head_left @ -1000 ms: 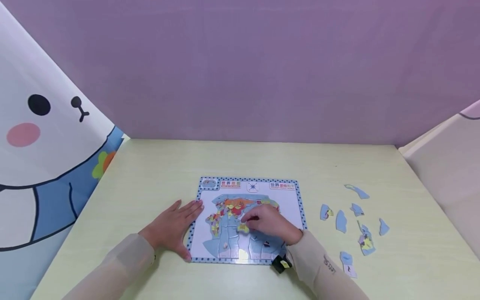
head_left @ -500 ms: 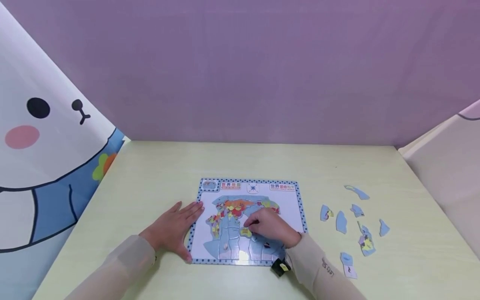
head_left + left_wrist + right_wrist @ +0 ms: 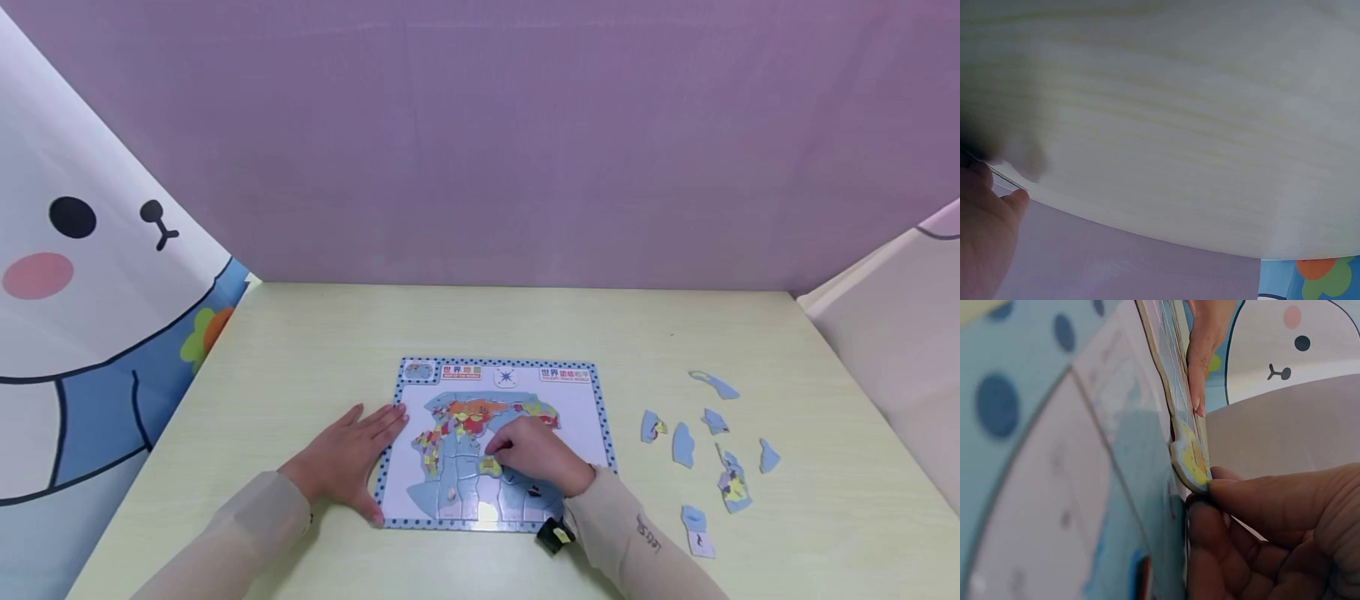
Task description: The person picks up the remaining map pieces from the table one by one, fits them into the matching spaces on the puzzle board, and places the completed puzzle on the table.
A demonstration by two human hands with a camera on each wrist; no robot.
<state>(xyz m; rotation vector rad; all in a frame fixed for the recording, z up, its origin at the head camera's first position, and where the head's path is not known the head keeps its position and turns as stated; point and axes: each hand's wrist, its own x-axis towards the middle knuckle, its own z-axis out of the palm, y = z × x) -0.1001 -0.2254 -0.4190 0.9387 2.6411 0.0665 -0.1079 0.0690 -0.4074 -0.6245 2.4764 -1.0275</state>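
Note:
A world-map jigsaw board (image 3: 585,429) with a blue dotted border lies flat on the table, much of its map filled with pieces. My left hand (image 3: 341,458) rests on the board's left edge, fingers spread and straight; part of that hand (image 3: 988,225) shows in the left wrist view. Over the map's middle, my right hand (image 3: 536,450) pinches a small yellow-and-blue puzzle piece (image 3: 490,467) by its edge, between thumb and fingers. In the right wrist view the piece (image 3: 1191,459) sits slightly tilted against the board, its near edge raised.
Several loose puzzle pieces lie right of the board, among them a long blue one (image 3: 682,445), a yellow-and-purple one (image 3: 732,482) and a thin curved one (image 3: 715,383). A black wrist device (image 3: 555,536) hangs under the right sleeve. A purple backdrop (image 3: 525,167) stands behind the table (image 3: 315,333).
My right hand has brought the yellow-and-blue puzzle piece slightly nearer to me, then a touch left. The left hand keeps its place on the board's edge.

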